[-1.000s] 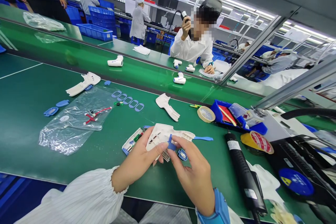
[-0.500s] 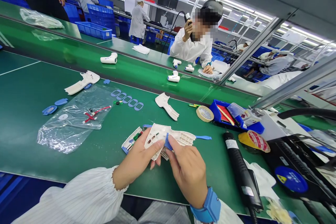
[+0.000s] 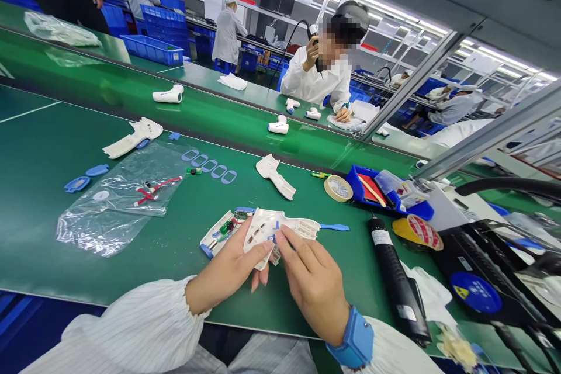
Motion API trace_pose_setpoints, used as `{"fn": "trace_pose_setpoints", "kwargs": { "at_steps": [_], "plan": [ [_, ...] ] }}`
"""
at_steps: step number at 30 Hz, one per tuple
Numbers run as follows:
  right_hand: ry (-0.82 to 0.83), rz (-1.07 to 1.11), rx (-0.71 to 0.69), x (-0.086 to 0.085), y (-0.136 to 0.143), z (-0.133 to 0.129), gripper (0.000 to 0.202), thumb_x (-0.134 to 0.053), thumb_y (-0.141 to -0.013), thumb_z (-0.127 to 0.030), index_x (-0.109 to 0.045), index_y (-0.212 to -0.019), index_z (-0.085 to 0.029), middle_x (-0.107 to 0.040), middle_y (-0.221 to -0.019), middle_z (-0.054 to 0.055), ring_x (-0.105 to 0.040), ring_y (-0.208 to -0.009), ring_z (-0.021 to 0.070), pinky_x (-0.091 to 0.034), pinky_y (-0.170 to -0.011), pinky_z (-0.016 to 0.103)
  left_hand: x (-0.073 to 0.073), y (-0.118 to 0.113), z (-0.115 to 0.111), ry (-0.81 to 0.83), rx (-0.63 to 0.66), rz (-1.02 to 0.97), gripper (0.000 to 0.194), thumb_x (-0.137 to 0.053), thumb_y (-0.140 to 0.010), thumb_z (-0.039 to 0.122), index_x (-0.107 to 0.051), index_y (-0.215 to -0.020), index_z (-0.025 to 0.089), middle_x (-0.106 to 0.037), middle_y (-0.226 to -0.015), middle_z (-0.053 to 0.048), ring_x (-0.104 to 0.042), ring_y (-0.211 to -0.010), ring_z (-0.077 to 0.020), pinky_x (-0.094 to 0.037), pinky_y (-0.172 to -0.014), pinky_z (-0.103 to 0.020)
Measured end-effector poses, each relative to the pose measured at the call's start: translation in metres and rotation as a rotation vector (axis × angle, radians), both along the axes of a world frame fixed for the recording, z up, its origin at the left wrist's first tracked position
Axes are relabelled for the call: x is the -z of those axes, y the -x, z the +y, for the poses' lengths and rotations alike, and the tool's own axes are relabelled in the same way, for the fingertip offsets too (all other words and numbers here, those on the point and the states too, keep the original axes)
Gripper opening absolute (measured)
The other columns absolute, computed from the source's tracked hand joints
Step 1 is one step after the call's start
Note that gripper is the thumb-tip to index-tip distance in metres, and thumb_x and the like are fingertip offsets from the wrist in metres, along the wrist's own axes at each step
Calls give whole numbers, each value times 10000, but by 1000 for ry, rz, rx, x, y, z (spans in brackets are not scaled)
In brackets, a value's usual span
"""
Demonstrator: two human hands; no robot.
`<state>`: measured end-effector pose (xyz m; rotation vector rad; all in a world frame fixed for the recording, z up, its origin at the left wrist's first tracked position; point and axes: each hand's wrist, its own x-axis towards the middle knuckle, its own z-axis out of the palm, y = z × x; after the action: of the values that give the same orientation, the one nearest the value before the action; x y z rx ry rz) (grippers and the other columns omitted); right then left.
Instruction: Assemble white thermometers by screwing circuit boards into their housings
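Across from me, a person in pale, pleated sleeves works at a green bench (image 3: 175,269). The left hand (image 3: 223,272) grasps a white plastic shell (image 3: 302,225), hollow side up, its thumb laid over the near edge. The shell is held above the bench, in front of the body. The right hand (image 3: 313,274) has its fingertips at a small blue piece (image 3: 277,225) inside the shell; the fingers cover part of it, so I cannot tell whether they pinch it or only press.

The step in hand looks like setting that blue piece into the shell. As I judge it, the next move calls for a steady left grip, the piece kept square to its place, and a gentle, even push, since thin plastic could slip or bend.

Just beyond the left hand, partly hidden by it, is another casing with a green circuit board (image 3: 227,227). A blue stick (image 3: 335,227) pokes out past the shell's narrow end. Farther back lies a loose white shell half (image 3: 275,176), near a tape roll (image 3: 338,188).
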<state>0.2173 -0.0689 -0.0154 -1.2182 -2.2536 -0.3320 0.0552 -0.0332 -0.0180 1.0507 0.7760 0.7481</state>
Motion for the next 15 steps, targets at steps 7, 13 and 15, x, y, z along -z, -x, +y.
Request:
{"fn": "trace_pose_setpoints", "kwargs": {
  "at_steps": [7,13,15],
  "plan": [
    [40,544,167,-17,-15,-11,320,-511,-833,-95,-565,-1121,-224,-590,-1145,77,-542,-1052,194,-452,-865,344,-12,26,6,2,-46,65,273,-550,-820,382,-449,-971,179,-582,-658,16,-526,-478,-99,-396,-366,-174],
    [369,389,133,-3,-11,-4,222,-522,-847,-206,-592,-1057,-223,-635,-1019,59,-572,-960,187,-491,-822,327,-20,95,10,18,-413,212,249,-593,-770,402,-488,-835,186,-559,-592,41,-467,-453,-85,-366,-364,-166],
    [458,263,88,1,-1,1,269,-517,-848,-228,-573,-1110,-206,-616,-1087,76,-552,-1004,202,-490,-845,345,-19,114,10,33,-499,274,241,-600,-766,403,-491,-826,197,-560,-622,51,-444,-461,-74,-363,-379,-160]
  ]
}}
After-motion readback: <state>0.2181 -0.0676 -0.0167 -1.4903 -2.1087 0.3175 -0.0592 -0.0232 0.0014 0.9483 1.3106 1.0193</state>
